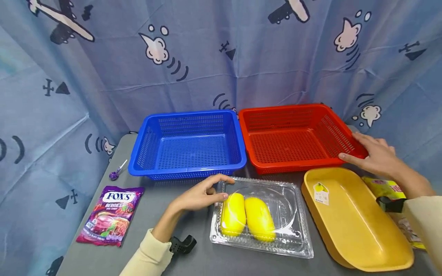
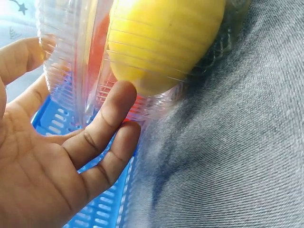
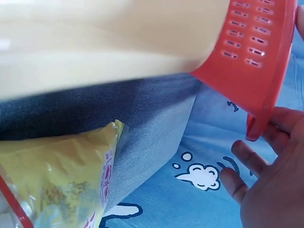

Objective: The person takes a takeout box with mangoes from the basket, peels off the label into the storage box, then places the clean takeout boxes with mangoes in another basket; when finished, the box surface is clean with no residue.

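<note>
My left hand [image 1: 203,193] is at the left side of a clear plastic clamshell box [image 1: 288,245]. Its thumb lies over the lid, and other fingertips touch the box's side in the left wrist view. Through the plastic show two smooth yellow mangoes [image 1: 259,219], lying side by side in the left half. Over on the right, my right hand [image 1: 378,155] grips the near right corner of a red perforated basket [image 1: 288,165], thumb on the rim and a finger behind it. Its other fingers [image 3: 232,183] hang loose beside the rim in the right wrist view.
A blue basket [image 1: 186,170] stands left of the red one. The yellow tray [image 1: 359,222], bearing a sticker, lies at the right and partly hides yellow packets [image 1: 383,186]. A purple Fox's candy bag [image 1: 110,216] and a lollipop [image 1: 114,174] lie at the left.
</note>
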The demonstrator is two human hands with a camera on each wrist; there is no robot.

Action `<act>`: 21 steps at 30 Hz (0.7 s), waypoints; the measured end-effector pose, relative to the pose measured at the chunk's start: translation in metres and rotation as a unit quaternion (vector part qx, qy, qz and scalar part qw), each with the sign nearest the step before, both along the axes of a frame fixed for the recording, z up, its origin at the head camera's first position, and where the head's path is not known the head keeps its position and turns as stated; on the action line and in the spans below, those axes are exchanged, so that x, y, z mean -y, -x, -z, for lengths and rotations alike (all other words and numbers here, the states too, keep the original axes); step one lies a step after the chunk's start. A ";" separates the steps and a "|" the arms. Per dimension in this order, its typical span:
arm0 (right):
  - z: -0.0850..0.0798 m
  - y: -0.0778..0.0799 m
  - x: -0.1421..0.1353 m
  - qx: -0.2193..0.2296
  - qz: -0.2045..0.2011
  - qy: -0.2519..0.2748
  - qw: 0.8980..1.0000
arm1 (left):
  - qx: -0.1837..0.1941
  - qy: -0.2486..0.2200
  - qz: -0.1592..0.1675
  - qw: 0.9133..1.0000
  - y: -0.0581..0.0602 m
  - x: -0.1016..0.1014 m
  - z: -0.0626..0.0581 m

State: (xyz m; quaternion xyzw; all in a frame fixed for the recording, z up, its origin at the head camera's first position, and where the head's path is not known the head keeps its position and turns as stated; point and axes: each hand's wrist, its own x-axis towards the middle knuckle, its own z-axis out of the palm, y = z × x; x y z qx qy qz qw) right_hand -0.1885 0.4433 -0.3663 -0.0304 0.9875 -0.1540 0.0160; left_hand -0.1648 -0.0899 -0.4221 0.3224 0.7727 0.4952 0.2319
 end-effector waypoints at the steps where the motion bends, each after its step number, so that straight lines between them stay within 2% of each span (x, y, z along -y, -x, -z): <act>1: 0.000 0.001 0.000 0.004 -0.001 0.002 1.000 | 0.000 0.000 -0.001 1.000 0.000 0.000 0.000; 10: 0.002 0.002 -0.004 0.041 0.002 0.026 0.999 | -0.007 -0.025 -0.020 0.999 -0.002 -0.004 0.001; 21: 0.004 0.002 -0.002 0.052 0.005 0.043 0.998 | 0.006 -0.053 -0.026 0.998 -0.003 -0.008 -0.001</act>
